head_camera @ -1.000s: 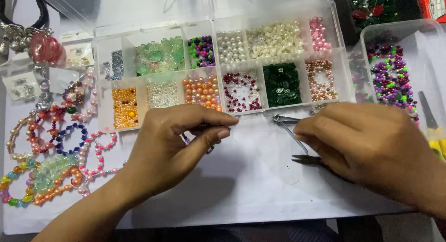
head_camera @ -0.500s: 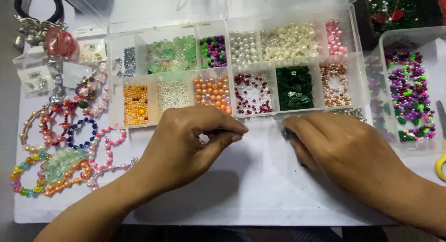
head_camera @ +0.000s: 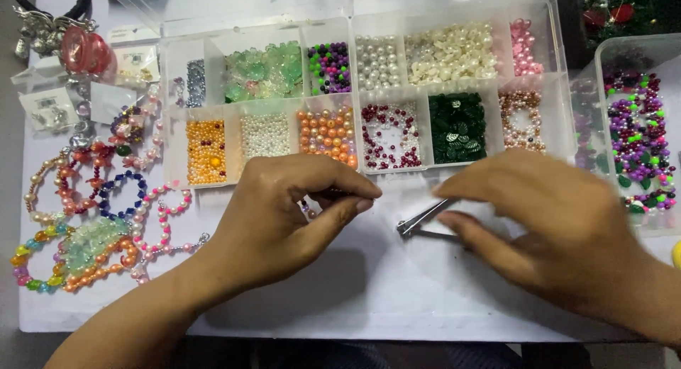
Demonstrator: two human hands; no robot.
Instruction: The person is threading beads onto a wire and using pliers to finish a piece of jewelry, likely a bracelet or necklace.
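Bead box (head_camera: 177, 114) far centre on table (head_camera: 369, 298); bracelets (head_camera: 92, 220) left of it; second tub (head_camera: 638, 57) right; hands near, pliers (head_camera: 425, 220) between them.

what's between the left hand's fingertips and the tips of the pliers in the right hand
In the head view, only bare white sheet lies between the left hand and the pliers held by the right hand.

Bright, even light is falling from above onto my white mat (head_camera: 369, 284); my right hand (head_camera: 546, 234) is blurring slightly, and shadows are staying soft.
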